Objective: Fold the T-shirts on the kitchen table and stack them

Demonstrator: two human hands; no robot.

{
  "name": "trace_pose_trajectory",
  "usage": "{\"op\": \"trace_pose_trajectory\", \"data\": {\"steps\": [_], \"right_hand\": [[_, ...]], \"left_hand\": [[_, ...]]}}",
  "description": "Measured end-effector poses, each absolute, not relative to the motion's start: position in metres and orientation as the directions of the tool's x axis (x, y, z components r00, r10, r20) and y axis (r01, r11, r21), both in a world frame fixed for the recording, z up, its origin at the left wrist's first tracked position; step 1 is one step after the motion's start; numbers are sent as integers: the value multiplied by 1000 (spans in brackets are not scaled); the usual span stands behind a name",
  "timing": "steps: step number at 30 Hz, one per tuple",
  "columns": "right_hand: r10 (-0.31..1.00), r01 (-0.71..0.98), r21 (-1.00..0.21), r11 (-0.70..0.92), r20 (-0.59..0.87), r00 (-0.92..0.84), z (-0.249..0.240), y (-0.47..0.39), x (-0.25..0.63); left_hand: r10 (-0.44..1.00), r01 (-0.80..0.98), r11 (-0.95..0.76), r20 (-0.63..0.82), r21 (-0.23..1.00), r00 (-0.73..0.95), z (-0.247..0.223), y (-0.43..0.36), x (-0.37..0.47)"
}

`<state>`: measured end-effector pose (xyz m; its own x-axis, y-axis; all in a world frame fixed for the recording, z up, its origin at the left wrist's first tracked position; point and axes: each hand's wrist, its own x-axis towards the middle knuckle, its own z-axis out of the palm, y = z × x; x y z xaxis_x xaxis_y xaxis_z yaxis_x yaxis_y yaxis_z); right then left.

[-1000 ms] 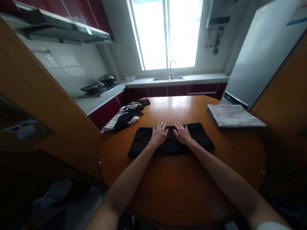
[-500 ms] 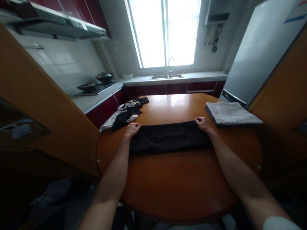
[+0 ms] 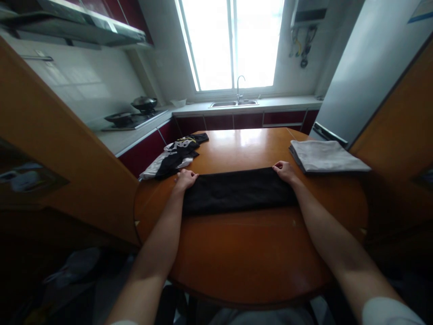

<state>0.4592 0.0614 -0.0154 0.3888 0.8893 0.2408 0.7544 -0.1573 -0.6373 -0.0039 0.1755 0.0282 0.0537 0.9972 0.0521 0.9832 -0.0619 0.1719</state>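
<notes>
A black garment, folded into a long flat strip, lies crosswise on the wooden table. At its far left corner my left hand pinches the cloth between thumb and fingers. My right hand grips the far right corner in the same way, so the far edge is stretched straight between them. What kind of garment it is does not show. Just beyond my left hand lies a crumpled black and white T-shirt. Right of my right hand sits a stack of folded light grey cloth.
Behind the table runs a counter with a sink under a window. Pans stand on the stove at the left. A tall fridge rises at the right, and wooden door frames flank the table.
My view has tilted slightly, so the scene sits a little higher. Both hands still hold the far corners of the black garment, which lies in much the same place.
</notes>
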Motion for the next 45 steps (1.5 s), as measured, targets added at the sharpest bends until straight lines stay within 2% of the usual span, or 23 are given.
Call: {"op": "trace_pose_trajectory", "data": {"steps": [4, 6, 9, 11, 13, 15, 18, 22, 27, 29, 33, 36, 39, 42, 45], "right_hand": [[887, 774, -610, -172, 245, 391, -7, 57, 458], [866, 782, -591, -199, 267, 422, 1, 54, 452], [835, 823, -533, -197, 348, 426, 14, 49, 425], [852, 883, -454, -117, 411, 325, 18, 46, 392], [893, 925, -379, -18, 409, 185, 16, 44, 355], [939, 947, -317, 45, 336, 68, 10, 41, 320], [986, 960, -264, 90, 158, -49, -2, 39, 290], [997, 964, -259, 64, 61, -50, -9, 40, 301], [986, 955, -267, -127, 70, 151, -11, 37, 375], [957, 917, -314, -245, 72, 280, -12, 35, 404], [893, 860, -358, -364, 129, 432, -4, 32, 418], [895, 895, -341, -288, 236, 378, 4, 32, 389], [926, 941, -308, -140, 296, 234, 5, 31, 351], [970, 955, -284, -86, 195, 145, -1, 30, 328], [989, 957, -274, -93, 85, 121, -9, 30, 323]], "left_hand": [[1000, 987, -8, 31, 158, 3, 32, 171, -4], [998, 990, -30, 65, 141, 21, 37, 164, 2], [963, 973, -200, 206, 113, 174, 42, 141, 36], [899, 915, -383, 278, 126, 338, 39, 120, 70], [845, 859, -496, 296, 128, 444, 29, 101, 104], [830, 832, -542, 228, 118, 509, 16, 87, 128], [846, 841, -532, 111, 101, 521, -1, 81, 139], [859, 855, -510, 109, 94, 500, -6, 83, 133], [861, 853, -508, 100, 118, 498, -3, 82, 132], [863, 854, -505, 93, 125, 497, -2, 82, 133], [860, 850, -510, 106, 131, 499, -2, 80, 133], [858, 848, -511, 136, 140, 495, 0, 78, 133], [854, 849, -512, 185, 129, 487, 4, 79, 130], [883, 881, -457, 187, 125, 431, 7, 87, 119], [956, 943, -290, 100, 162, 276, 8, 102, 95]]}}
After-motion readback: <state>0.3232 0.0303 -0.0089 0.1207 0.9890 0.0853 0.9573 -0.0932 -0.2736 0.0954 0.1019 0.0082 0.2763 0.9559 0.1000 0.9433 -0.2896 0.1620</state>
